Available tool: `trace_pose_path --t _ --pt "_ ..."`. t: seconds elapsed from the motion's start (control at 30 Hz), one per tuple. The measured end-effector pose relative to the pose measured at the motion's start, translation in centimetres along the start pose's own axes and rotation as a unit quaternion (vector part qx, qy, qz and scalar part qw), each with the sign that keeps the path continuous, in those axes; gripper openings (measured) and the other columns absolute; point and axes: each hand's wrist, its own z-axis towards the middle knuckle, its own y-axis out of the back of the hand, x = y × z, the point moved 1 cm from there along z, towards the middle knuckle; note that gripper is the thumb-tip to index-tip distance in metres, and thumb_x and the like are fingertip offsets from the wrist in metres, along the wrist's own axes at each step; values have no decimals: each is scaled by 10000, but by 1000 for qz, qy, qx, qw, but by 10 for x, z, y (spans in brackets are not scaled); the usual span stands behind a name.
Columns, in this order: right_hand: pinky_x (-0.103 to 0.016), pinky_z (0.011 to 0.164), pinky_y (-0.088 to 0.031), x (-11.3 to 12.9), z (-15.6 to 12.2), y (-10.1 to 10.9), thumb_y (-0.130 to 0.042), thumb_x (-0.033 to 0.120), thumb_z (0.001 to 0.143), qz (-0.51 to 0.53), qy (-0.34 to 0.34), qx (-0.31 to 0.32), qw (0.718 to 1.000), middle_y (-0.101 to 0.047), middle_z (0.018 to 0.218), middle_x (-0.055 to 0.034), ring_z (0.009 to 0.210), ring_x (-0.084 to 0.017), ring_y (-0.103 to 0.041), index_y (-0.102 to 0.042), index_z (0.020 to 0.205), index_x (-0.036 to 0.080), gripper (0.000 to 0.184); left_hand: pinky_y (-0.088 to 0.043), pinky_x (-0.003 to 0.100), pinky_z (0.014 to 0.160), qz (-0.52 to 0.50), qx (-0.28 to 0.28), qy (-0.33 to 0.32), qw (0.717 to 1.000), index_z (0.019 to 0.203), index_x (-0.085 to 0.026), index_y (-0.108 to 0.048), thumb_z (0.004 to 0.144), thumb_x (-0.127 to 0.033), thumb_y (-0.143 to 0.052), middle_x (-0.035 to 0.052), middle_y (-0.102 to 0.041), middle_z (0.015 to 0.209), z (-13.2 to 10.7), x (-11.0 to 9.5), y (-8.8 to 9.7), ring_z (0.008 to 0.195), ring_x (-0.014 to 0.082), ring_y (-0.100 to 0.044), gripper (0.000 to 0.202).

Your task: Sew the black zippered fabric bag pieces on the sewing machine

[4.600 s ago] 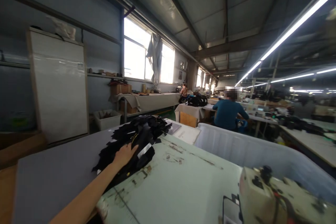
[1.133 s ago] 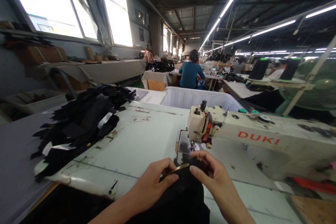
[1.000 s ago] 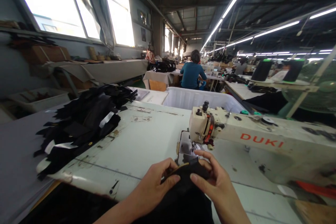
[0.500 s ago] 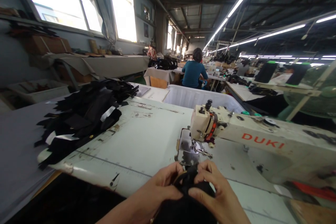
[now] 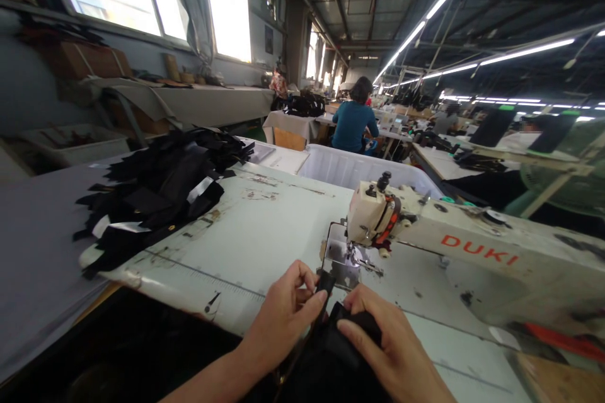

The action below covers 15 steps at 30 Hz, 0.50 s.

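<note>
Holding a black fabric piece (image 5: 340,352) in both hands, low in view, at the near edge of the worktop (image 5: 265,227) and just in front of the sewing machine (image 5: 373,214). Left hand (image 5: 283,318) gripping narrow, thumb and fingers closing on a small upright black tab (image 5: 325,283) at the fabric's top edge. Right hand (image 5: 392,349) gripping wider, fingers lying across the fabric and pressing the folded part. Hands close together, not touching. Fabric bulk running down out of frame at the bottom, so lower part not visible.

Tab pointing toward the metal needle plate (image 5: 341,258), close to it but apart. Presser foot (image 5: 354,258) sitting over the plate, nothing showing under it. Red DUKI lettering (image 5: 477,249) showing on the cream machine arm, arm running off to the right.

Pile of black cut fabric pieces (image 5: 155,195) lying left of the hands, well apart, resting across a grey board (image 5: 42,227) and overlapping the worktop's left edge. Silver-white strips (image 5: 201,189) showing among the pieces. Ruler scale (image 5: 203,277) running along the worktop's near edge.

White plastic bin (image 5: 363,176) standing beyond the worktop. Co-worker in a teal top (image 5: 352,126) sitting farther off, back turned, at another worktop. Standing fan (image 5: 562,182) partly showing at far right.
</note>
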Motion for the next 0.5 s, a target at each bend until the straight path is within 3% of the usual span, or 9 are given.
trace_pose_path --t 0.07,0.17,0.3,0.37,0.43,0.5 --pt "-255 778 -416 -1 -1 -2 -495 343 949 7 -14 -6 1000 -597 882 18 826 -156 -574 -472 886 245 120 -455 273 682 -46 28 -12 998 1046 -226 -424 869 -345 -660 -7 -566 888 1 0 0 737 145 -602 318" --pt "-250 717 -412 -2 1 0 -474 386 954 39 -48 -32 998 -562 809 28 753 -147 -545 -460 845 236 185 -433 331 884 -101 79 -27 991 1284 -224 -424 859 -226 -647 11 -566 912 4 -6 5 928 179 -587 480" --pt "-253 718 -408 -5 6 6 -516 425 924 82 -65 -81 991 -550 798 21 772 -158 -533 -468 820 228 228 -386 402 997 -203 103 -22 973 1029 -141 -638 769 -221 -584 13 -505 796 10 -11 14 923 205 -562 277" --pt "-258 717 -410 -5 6 4 -522 442 916 103 -72 -84 989 -556 811 12 782 -166 -534 -475 806 225 248 -423 397 934 -134 106 -38 984 886 -128 -652 794 -326 -570 39 -542 799 12 -10 15 879 220 -565 233" --pt "-261 717 -412 -3 6 1 -517 457 915 128 -82 -88 984 -555 819 7 786 -171 -530 -471 788 226 267 -456 343 802 46 65 -69 994 838 -136 -649 841 -410 -588 38 -566 757 13 -6 14 767 196 -557 281" --pt "-263 734 -416 0 5 -3 -520 461 911 146 -89 -103 980 -549 825 3 798 -174 -524 -450 768 230 281 -448 300 702 235 21 -116 965 853 -154 -660 894 -385 -580 16 -552 680 14 -1 10 690 173 -528 248"
